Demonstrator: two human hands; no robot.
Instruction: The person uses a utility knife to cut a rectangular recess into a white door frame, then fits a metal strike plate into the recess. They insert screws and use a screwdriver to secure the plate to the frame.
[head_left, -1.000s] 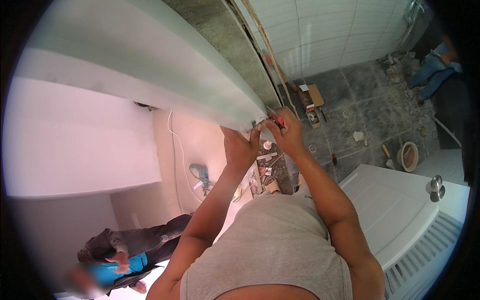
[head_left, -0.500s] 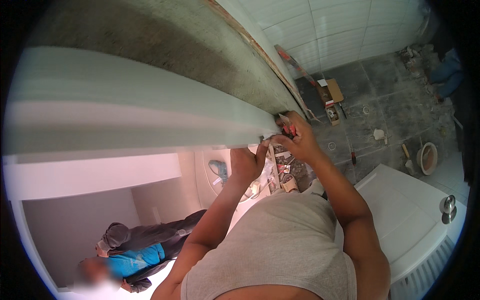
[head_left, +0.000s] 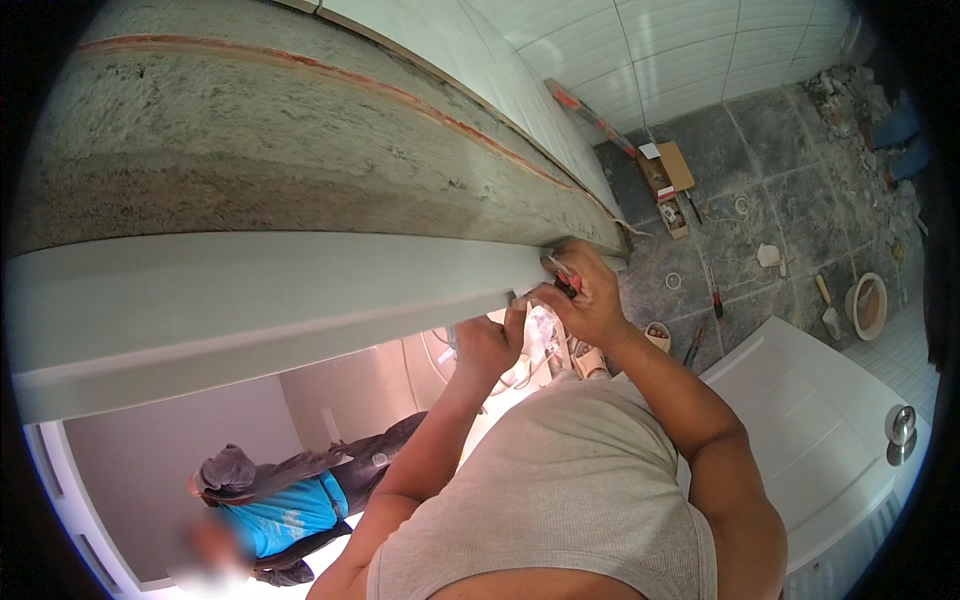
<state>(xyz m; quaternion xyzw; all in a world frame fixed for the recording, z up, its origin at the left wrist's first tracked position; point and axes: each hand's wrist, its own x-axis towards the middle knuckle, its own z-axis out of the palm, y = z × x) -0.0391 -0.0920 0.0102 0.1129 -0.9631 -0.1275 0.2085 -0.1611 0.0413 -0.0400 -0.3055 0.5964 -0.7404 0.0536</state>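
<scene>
A long white door-frame board (head_left: 280, 300) runs along the grey plastered wall edge, ending by my hands. My right hand (head_left: 597, 305) is closed around a small red-and-black tool (head_left: 569, 282) with a pointed metal blade, held near the board's end. My left hand (head_left: 487, 345) sits just below the board's edge, fingertips pinched together close to my right fingers. What the left fingers grip is too small and partly hidden to make out.
A white door leaf with a round metal knob (head_left: 901, 425) leans at the right. On the dusty tiled floor lie an opened cardboard box (head_left: 672, 180), a trowel (head_left: 829, 312), a bucket (head_left: 866, 306) and a screwdriver (head_left: 717, 304). A person in blue (head_left: 290, 510) stands at lower left.
The view has shifted, showing more of the plastered wall, with the board lower in the picture. My hands stay together at its end; the tool's blade has tilted differently.
</scene>
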